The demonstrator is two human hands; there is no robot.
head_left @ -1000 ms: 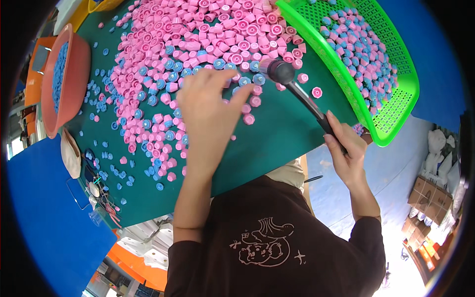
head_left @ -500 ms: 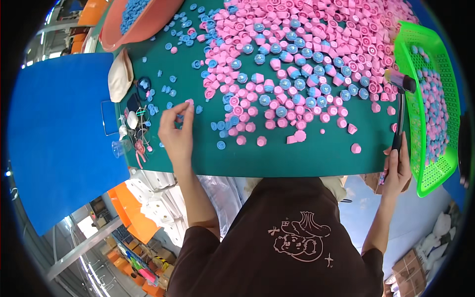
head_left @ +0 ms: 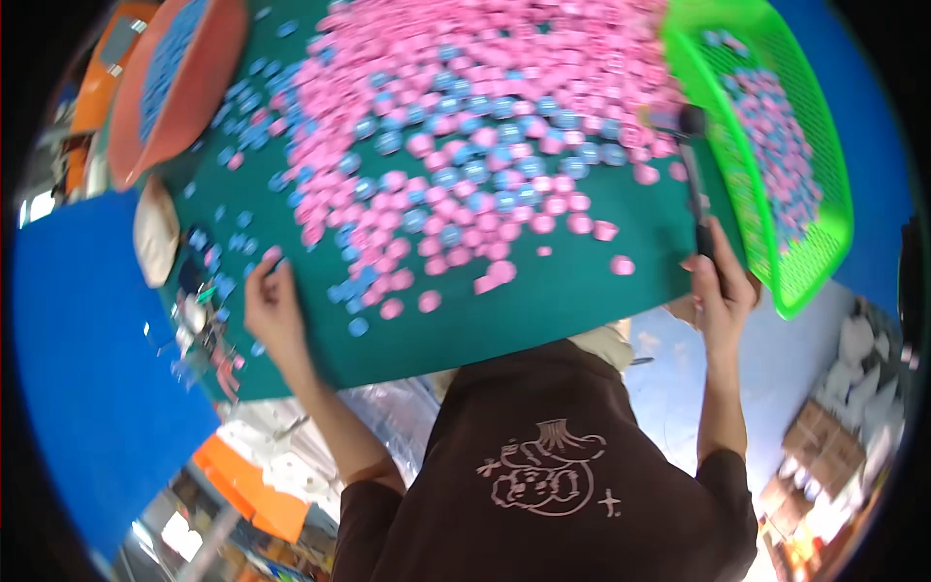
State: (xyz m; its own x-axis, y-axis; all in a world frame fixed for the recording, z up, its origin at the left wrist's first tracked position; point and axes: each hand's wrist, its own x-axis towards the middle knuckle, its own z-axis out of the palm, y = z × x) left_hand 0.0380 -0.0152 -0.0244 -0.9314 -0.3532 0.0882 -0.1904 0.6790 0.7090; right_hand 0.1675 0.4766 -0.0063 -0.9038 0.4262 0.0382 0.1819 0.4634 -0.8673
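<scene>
My left hand (head_left: 275, 312) is over the left part of the green table, thumb and finger pinched on a small pink plastic piece (head_left: 272, 253). At the right, my right hand (head_left: 722, 289) grips the black handle of a small hammer (head_left: 694, 184), whose head is up, beside a green basket. Pink cup-shaped pieces (head_left: 504, 68) lie heaped across the far side. Nearer me, several pink cups have blue flower-like tops (head_left: 530, 167) on them. Loose blue pieces (head_left: 247, 102) are scattered left of the heap. Motion blurs the picture.
The green slotted basket (head_left: 836, 209) at the right holds many pink-and-blue pieces. An orange-red basin (head_left: 126, 145) of blue pieces stands far left. Below it lie a cream-coloured pouch (head_left: 155, 233) and a clutter of small tools (head_left: 208, 335). The green table's (head_left: 465, 335) front edge runs before my apron.
The whole view has swung, so the table appears tilted and shifted leftward. My left hand keeps its pinch and my right hand still holds the hammer.
</scene>
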